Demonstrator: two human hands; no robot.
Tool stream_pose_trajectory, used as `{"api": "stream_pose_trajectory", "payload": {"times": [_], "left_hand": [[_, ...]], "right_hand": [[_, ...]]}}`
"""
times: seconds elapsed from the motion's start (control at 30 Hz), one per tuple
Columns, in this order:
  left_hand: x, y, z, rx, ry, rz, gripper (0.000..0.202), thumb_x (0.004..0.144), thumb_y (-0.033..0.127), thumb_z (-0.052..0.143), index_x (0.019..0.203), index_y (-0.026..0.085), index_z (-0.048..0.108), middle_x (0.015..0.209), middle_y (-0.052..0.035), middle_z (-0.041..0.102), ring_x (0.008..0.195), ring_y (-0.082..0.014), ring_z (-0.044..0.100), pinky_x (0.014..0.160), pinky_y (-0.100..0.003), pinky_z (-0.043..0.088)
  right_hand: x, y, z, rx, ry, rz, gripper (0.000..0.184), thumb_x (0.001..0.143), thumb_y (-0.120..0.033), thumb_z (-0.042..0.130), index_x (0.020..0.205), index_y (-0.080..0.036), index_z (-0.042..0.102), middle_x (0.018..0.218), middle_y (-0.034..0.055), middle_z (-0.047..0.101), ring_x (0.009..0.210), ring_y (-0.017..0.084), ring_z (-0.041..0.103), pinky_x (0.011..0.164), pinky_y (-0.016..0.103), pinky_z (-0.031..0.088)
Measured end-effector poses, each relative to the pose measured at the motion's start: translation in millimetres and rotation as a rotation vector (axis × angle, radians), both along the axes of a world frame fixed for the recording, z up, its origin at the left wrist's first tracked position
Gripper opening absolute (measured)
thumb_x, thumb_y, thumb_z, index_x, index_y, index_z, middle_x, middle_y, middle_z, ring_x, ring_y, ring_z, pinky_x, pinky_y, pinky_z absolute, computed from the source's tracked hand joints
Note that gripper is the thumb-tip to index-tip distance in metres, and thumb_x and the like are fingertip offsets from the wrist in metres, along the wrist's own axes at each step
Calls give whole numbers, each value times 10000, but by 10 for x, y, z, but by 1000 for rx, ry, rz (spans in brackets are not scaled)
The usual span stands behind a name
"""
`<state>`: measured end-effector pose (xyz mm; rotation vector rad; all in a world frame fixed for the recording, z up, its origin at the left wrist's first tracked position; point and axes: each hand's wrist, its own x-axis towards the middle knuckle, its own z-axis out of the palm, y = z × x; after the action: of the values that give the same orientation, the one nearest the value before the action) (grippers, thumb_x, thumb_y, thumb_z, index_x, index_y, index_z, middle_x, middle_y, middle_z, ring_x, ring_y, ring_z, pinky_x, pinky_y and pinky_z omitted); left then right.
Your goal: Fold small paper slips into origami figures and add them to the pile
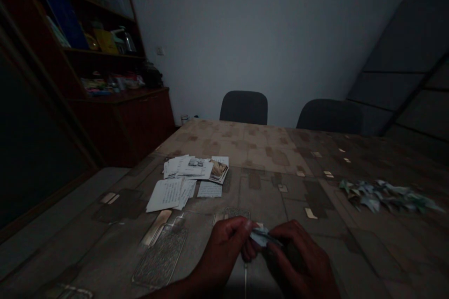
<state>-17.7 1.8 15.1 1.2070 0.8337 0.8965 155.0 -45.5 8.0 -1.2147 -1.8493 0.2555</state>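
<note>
- Left hand [226, 243]: thumb and fingers pinched on the left end of a small pale paper [259, 237].
- Right hand [303, 257]: fingers closed on the paper's right end; hands near each other, paper bridging them.
- Paper looks folded, held over the near edge of a patterned table [238, 142]; dim light, creases hard to make out.
- Cards [164, 194], some printed, lie loosely piled and overlapping, beyond and left of the hands.
- Heap [372, 202] of crumpled or folded pieces, whitish and green, well apart at right.
- Two chairs [243, 106] at the far side.
</note>
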Motion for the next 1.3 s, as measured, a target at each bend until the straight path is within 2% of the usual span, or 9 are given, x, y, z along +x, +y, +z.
{"api": "stream_pose_trajectory", "payload": {"times": [0.2, 0.33, 0.5, 0.7, 0.87, 1.07, 1.3], "left_hand": [[13, 8, -4, -46, -19, 13, 536, 793, 619, 572, 765, 100, 704, 545, -26, 607, 506, -135, 533, 534, -246, 404], [15, 2, -19, -65, -84, 12, 519, 798, 603, 577, 793, 100, 702, 592, -43, 639, 519, -130, 542, 542, -246, 413], [42, -17, -68, -128, -86, 35, 330, 638, 387, 787, 778, 111, 673, 613, -14, 628, 531, -110, 528, 523, -220, 407], [59, -24, -49, -109, -104, 45, 172, 653, 259, 740, 725, 124, 661, 571, 21, 586, 515, -95, 519, 518, -209, 405], [52, -24, -8, -135, -95, 58, 189, 640, 276, 741, 680, 129, 631, 561, 16, 594, 498, -95, 524, 516, -216, 406], [57, -10, -59, -127, -64, 66, 224, 653, 320, 732, 666, 131, 612, 559, -1, 605, 502, -110, 543, 520, -230, 418], [60, -8, -18, -120, -36, 70, 247, 636, 347, 740, 642, 138, 607, 557, -8, 616, 486, -112, 540, 512, -234, 413]], "right_hand": [[9, 0, -9, -81, 56, -26, 45, 891, -217, 568, 886, -238, 608, 761, -5, 638, 681, 167, 635, 608, 239, 499], [4, -13, -24, -159, 102, -89, 88, 900, -279, 554, 863, -239, 623, 736, -11, 641, 665, 169, 635, 607, 238, 496], [-2, -26, -44, -195, 120, -125, 116, 893, -318, 557, 858, -239, 635, 705, -20, 640, 644, 167, 644, 596, 229, 494], [-44, -23, -10, -189, 152, -92, 127, 885, -339, 578, 839, -240, 644, 683, -24, 628, 614, 155, 626, 585, 215, 485], [-93, -59, 20, -192, 232, -127, 158, 868, -387, 594, 828, -245, 651, 664, -26, 621, 602, 157, 617, 585, 221, 478], [-81, -61, 34, -309, 285, -71, 229, 905, -418, 526, 819, -241, 644, 670, -20, 648, 606, 160, 626, 556, 215, 467], [-53, -55, 46, -328, 270, -23, 230, 926, -397, 495, 841, -238, 638, 707, -14, 659, 644, 163, 634, 591, 217, 485]]}}
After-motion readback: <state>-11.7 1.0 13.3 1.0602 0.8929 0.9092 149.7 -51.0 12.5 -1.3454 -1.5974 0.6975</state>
